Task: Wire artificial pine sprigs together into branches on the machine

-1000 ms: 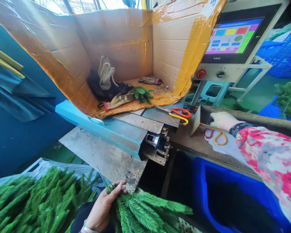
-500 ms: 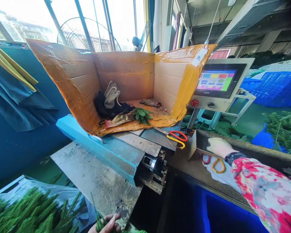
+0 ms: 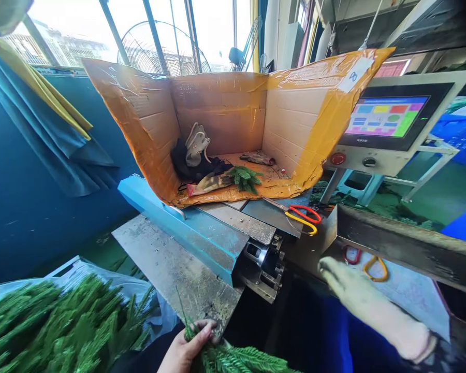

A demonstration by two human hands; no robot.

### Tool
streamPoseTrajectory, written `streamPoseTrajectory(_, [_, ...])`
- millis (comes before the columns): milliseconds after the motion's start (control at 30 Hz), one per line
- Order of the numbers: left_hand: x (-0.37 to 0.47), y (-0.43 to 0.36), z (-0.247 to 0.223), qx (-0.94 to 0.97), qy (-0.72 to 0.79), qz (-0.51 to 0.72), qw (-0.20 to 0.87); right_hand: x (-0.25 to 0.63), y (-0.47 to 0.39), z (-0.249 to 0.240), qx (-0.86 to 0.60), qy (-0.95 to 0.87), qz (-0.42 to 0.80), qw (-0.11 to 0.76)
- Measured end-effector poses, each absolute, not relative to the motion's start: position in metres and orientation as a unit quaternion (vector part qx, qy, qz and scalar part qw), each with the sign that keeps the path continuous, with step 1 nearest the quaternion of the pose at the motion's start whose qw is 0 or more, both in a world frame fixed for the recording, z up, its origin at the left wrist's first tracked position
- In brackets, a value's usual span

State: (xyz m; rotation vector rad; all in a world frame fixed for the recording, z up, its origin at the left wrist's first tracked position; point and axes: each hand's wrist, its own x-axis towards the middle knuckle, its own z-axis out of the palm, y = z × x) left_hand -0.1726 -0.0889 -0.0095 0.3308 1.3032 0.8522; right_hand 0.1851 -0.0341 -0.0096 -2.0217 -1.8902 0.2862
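Note:
My left hand (image 3: pixel 192 344), bare, is closed around the stems of green artificial fir sprigs (image 3: pixel 246 360) at the bottom centre. One thin sprig stands up above the fingers. My right hand (image 3: pixel 344 285), in a pale glove with dark fingertips, is in front of the metal trough (image 3: pixel 404 225). Its fingers are curled together, and what they hold, if anything, does not show. Left of that hand is the blue machine (image 3: pixel 186 230) with a metal clamp head (image 3: pixel 258 254) at its end.
An orange-taped cardboard box (image 3: pixel 221 98) holds gloves, dark cloth and a fir sprig. Scissors (image 3: pixel 303 213) lie at its front right. A control screen (image 3: pixel 388 116) stands to the right. Heaped fir branches (image 3: pixel 70 326) fill the lower left. A yellow handle loop (image 3: pixel 376 269) lies below the trough.
My right hand has come out of the trough, moving left and down towards me. My left hand has risen further into view with the fir sprigs. The whole view has shifted.

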Motion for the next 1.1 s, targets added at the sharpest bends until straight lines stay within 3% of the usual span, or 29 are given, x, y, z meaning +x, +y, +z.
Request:
streamPoseTrajectory(200, [-0.175, -0.092, -0.004, 0.139, 0.575, 0.384, 0.709, 0.111, -0.03, -0.017, -0.675, -0.724, 0.134, 0.049])
streamPoseTrajectory(467, [-0.182, -0.099, -0.01, 0.148, 0.559, 0.382, 0.721, 0.097, -0.024, -0.021, -0.68, -0.722, 0.125, 0.004])
streamPoseTrajectory(1100, [-0.194, -0.107, -0.014, 0.157, 0.551, 0.389, 0.721, 0.077, -0.025, -0.045, -0.689, -0.65, 0.108, 0.302])
